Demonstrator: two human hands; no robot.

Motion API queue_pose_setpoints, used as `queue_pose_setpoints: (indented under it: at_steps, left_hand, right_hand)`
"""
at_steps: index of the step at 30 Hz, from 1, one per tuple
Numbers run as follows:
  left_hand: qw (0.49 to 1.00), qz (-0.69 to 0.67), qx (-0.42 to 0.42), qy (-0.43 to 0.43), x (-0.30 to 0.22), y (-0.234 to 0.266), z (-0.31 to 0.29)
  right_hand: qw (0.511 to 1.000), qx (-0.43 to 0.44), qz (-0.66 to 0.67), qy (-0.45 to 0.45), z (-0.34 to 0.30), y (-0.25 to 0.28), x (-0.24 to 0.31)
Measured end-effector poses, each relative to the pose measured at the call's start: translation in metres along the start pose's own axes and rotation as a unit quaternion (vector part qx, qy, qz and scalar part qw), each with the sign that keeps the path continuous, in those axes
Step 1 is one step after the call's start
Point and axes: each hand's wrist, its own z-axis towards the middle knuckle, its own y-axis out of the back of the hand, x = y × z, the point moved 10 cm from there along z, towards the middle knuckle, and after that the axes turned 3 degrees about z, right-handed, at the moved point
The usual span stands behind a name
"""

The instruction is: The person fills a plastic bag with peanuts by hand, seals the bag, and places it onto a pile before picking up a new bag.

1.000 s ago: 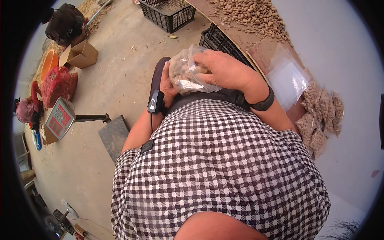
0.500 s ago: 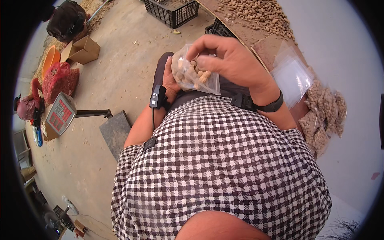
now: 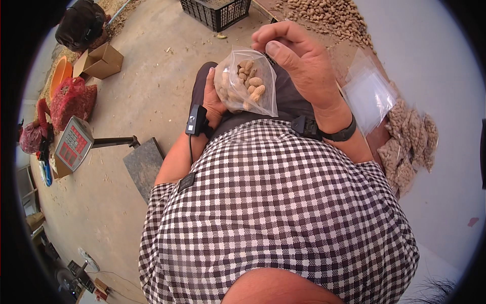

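1. Grasping the bag (image 3: pixel 232 76) from its left side, the left hand (image 3: pixel 214 99) supports it at the upper centre of the frame, above the dark trousers (image 3: pixel 296 99).
2. The bag is clear plastic and bulges with tan peanuts (image 3: pixel 255 90); several show plainly toward its right side.
3. The right hand (image 3: pixel 302 63) is released: raised just right of the bag's top, fingers bent, thumb apart, nothing visible in its grip. Whether a fingertip touches the bag, I cannot tell.
4. A black band (image 3: pixel 344 133) circles the right wrist, and a small black device (image 3: pixel 196 121) sits on the left.
5. At upper right, the desk (image 3: pixel 345 57) carries a loose peanut pile (image 3: pixel 329 17); flat clear bags (image 3: pixel 367 101) lie lower in the frame, with filled bags (image 3: pixel 405 139) beside them at right.
6. A black crate (image 3: pixel 215 17) stands on the floor (image 3: pixel 152 96) at the top centre.
7. At left stand a scale (image 3: pixel 73 144), a red sack (image 3: pixel 76 104), a cardboard box (image 3: pixel 106 63) and an orange tub (image 3: pixel 59 73).
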Motion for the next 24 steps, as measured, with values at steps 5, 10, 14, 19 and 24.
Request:
queue_pose_setpoints:
  at_steps: [5,10,14,19,24]
  left_hand:
    - [1.0,0.009,-0.005,0.005,-0.003,0.021,0.004]
    - [1.0,-0.008,0.023,0.0,-0.001,0.035,0.011]
    - [1.0,-0.016,0.012,0.003,0.001,0.04,0.013]
    - [1.0,0.0,0.018,-0.009,0.001,0.036,0.015]
    - [1.0,0.0,-0.002,0.009,0.004,0.036,0.009]
  right_hand:
    - [0.823,0.016,-0.543,0.164,-0.01,-0.011,0.022]
    - [0.824,0.025,-0.561,0.07,-0.021,0.004,-0.018]
    - [0.847,0.113,-0.518,-0.036,-0.028,0.011,-0.048]
    - [0.842,0.09,-0.525,-0.086,-0.029,0.024,-0.057]
    - [0.866,0.115,-0.483,-0.051,-0.026,0.01,-0.052]
